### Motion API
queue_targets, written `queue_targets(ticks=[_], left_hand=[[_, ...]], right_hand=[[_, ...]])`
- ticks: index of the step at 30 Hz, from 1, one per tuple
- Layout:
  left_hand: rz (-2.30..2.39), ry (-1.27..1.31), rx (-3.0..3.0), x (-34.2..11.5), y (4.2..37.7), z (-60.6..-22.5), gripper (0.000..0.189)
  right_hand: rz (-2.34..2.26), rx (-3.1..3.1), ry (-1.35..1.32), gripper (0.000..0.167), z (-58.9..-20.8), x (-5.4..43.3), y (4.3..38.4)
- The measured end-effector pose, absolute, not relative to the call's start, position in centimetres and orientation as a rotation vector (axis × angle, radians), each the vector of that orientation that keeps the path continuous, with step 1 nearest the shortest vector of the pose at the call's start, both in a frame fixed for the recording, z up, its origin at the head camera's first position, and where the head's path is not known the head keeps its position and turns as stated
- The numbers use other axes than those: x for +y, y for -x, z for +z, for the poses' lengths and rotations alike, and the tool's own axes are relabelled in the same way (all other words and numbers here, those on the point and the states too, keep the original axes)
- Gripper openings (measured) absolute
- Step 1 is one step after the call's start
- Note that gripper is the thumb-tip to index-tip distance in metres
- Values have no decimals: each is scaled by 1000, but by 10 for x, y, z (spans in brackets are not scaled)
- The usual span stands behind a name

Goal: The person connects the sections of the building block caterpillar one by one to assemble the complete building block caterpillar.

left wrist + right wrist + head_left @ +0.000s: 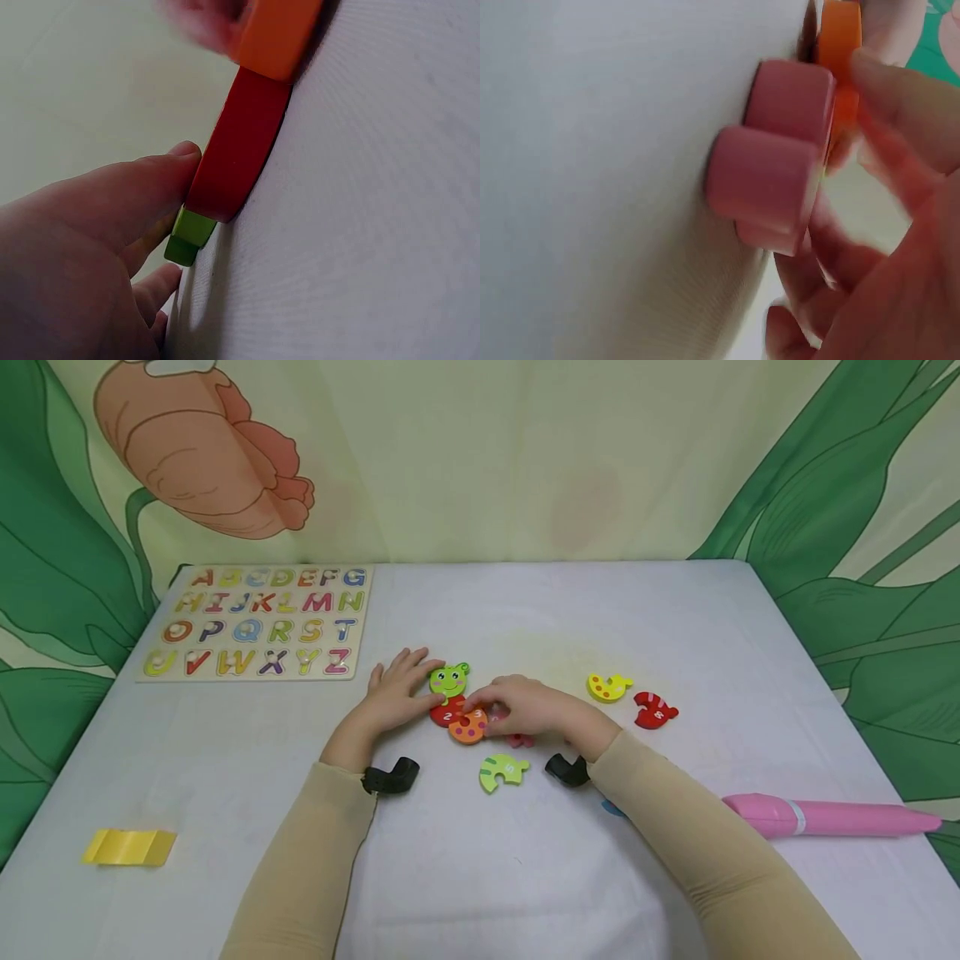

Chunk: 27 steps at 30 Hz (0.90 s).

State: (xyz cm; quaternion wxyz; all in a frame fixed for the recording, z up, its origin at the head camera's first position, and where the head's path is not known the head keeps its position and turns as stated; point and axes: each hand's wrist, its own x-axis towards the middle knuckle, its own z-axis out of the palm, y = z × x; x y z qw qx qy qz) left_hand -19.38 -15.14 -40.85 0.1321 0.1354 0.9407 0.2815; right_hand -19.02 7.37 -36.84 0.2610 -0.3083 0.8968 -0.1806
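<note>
My left hand [397, 692] lies at the left of a green smiling caterpillar-head piece [448, 680], its index fingertip at the head's upper edge. In the left wrist view its straight thumb touches the joint between the head and the red piece [238, 146], numbered 2. My right hand [528, 706] pinches the orange spotted piece [467, 728], numbered 3, between thumb and index finger; this piece meets the red one. A pink piece [761, 180] sits under the right hand, partly hidden in the head view. A light-green piece [502, 771], numbered 5, lies just in front.
Yellow [608, 687] and red striped [656, 710] pieces lie to the right. A blue piece [612, 808] shows beside the right sleeve. An alphabet board [258, 625] is at back left, folded yellow paper [129, 847] at front left, a pink inflatable-looking object [832, 817] at right.
</note>
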Motion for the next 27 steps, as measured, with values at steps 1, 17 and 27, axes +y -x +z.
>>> queue_targets(ticks=[1, 17, 27], left_hand=[[816, -393, 2730, -152, 194, -409, 56], [797, -384, 2734, -150, 194, -409, 64], [776, -378, 2727, -149, 193, -408, 67]], right_hand=[[-451, 2448, 827, 38, -368, 73, 189], [-925, 2583, 797, 42, -305, 142, 165], [-1048, 2702, 694, 42, -294, 200, 140]])
